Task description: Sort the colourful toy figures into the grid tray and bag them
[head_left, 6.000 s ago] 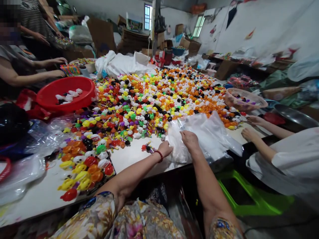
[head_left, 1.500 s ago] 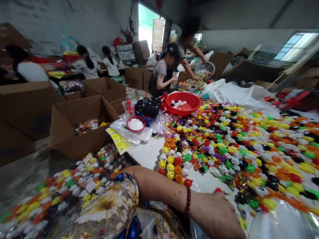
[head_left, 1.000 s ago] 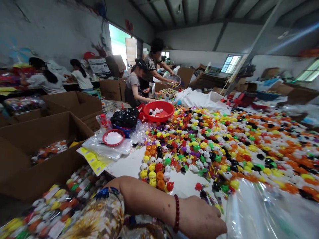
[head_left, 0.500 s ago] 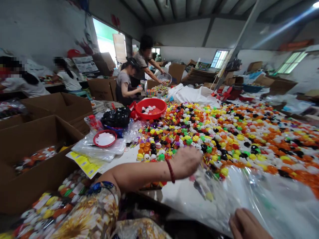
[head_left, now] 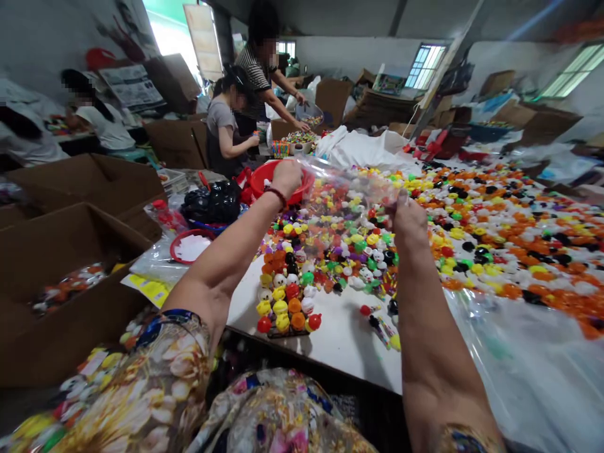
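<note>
A clear plastic bag (head_left: 346,189) is stretched between my two hands above the table. My left hand (head_left: 287,179), with a dark red bracelet at its wrist, is closed on the bag's left end in front of the red basin (head_left: 264,179). Gripping the other end is my right hand (head_left: 409,219), over the heap of small colourful toy heads (head_left: 363,242). Nearer to me, toy-topped pieces stand in rows in a dark wire rack (head_left: 289,333). To its right a few loose toy-topped sticks (head_left: 382,330) lie on the white tabletop (head_left: 342,330).
More clear plastic bags (head_left: 523,352) lie at the right. A small red tray (head_left: 195,246) with white slips and a black plastic bag (head_left: 212,202) sit at the left. Open cardboard boxes (head_left: 61,251) stand beside me. Several people, including a seated co-worker (head_left: 226,126), are farther back.
Both hands have risen and moved forward, holding the clear bag stretched over the heap. The wire rack and loose sticks, partly covered before, now show. The camera view has tilted down.
</note>
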Motion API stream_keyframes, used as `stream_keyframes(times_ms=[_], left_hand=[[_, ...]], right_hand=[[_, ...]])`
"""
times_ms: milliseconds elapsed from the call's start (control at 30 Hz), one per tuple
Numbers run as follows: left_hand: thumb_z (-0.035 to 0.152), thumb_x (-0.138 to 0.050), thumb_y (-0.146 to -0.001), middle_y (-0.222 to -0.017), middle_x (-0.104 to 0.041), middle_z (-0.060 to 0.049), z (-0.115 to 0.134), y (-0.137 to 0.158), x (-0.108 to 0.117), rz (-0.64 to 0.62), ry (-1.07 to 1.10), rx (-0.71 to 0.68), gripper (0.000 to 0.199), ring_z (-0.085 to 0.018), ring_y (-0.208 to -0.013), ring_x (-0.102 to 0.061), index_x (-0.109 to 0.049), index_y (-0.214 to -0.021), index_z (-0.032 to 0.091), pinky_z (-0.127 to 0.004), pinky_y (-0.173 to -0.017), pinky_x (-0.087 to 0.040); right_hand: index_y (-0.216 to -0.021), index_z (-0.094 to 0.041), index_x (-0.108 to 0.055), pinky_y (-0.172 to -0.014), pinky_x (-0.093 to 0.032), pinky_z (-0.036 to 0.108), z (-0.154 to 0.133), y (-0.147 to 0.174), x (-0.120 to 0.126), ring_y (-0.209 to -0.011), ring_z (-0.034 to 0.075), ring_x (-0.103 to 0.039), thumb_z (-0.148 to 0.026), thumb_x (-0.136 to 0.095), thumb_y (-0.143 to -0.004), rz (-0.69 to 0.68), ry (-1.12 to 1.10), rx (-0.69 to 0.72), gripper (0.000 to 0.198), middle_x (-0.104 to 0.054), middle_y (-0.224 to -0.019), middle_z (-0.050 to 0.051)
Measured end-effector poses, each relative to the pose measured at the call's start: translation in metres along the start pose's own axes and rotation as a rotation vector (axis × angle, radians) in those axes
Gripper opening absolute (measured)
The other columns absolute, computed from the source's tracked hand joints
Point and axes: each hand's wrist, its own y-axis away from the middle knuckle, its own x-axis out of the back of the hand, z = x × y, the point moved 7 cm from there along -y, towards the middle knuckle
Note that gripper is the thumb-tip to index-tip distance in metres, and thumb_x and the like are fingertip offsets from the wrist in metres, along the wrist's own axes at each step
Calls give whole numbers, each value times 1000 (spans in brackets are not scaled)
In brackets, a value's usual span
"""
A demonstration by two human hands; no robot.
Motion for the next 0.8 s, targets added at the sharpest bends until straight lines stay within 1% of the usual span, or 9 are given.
stream_keyframes(times_ms=[67, 133, 200, 267, 367, 500, 600, 700, 800], left_hand=[[34, -30, -104, -95, -68, -8, -14, -6, 28, 104, 228, -17, 36, -12, -75, -63, -61, -103, 16, -21, -61, -47], [39, -36, -103, -93, -68, -4, -39, 5, 48, 213, 716, -33, 31, -6, -55, -50, -61, -100, 20, -18, -49, -41], [36, -45, -101, -89, -69, -1, -69, 23, 45, 165, 1138, -29, 24, -3, -45, -39, -62, -94, 20, -16, -43, -37], [29, -58, -94, -85, -70, -1, -105, 45, 24, 100, 1300, 83, 15, -2, -45, -45, -62, -85, 18, -15, -42, -38], [22, -70, -84, -73, -69, -2, -157, 78, -24, 60, 1379, 338, 14, -8, -58, -61, -61, -75, 15, -17, -52, -49], [27, -75, -79, -70, -70, -2, -197, 109, -76, 68, 1364, 493, 21, -11, -65, -66, -60, -73, 14, -21, -64, -54], [37, -76, -75, -70, -69, -1, -213, 131, -99, 117, 1322, 549, 28, -11, -66, -66, -59, -74, 14, -22, -68, -53], [45, -78, -69, -69, -67, 0, -225, 159, -118, 156, 1248, 618, 35, -12, -66, -64, -58, -75, 16, -24, -68, -52], [50, -79, -61, -70, -66, 1, -230, 188, -135, 97, 1187, 651, 42, -13, -66, -62, -61, -78, 17, -25, -66, -50]], right_hand=[[-87, -21, -64, -46, -41, 22, -13, -11, -35, -53, 10, -55, -53, -52, -94, -100, -435, 3, 34, -66, -70, 0], [-93, -24, -65, -52, -49, 19, -14, -7, -70, -62, 9, -62, -46, -56, -93, -209, -767, -32, 24, -71, -82, -1], [-92, -23, -66, -61, -55, 19, 0, 10, -105, -71, 8, -67, -37, -57, -94, -315, -965, -137, 16, -73, -85, -2], [-87, -22, -67, -67, -59, 21, 31, 36, -136, -73, 10, -69, -30, -59, -92, -386, -1035, -310, 12, -74, -80, -2], [-79, -20, -65, -71, -60, 21, 91, 75, -168, -74, 10, -71, -20, -64, -86, -376, -1037, -562, 7, -74, -76, -1], [-78, -21, -65, -76, -60, 22, 148, 106, -182, -79, 12, -72, -18, -73, -75, -356, -910, -625, 9, -75, -77, -1], [-74, -22, -65, -75, -60, 25, 166, 121, -180, -77, 15, -72, -23, -77, -69, -339, -838, -615, 13, -74, -73, -2], [-76, -22, -68, -67, -58, 29, 172, 138, -173, -71, 18, -69, -35, -77, -67, -344, -780, -611, 18, -74, -72, -1], [-82, -22, -71, -61, -55, 30, 175, 155, -163, -64, 19, -66, -46, -77, -65, -372, -693, -587, 30, -73, -71, -1]])
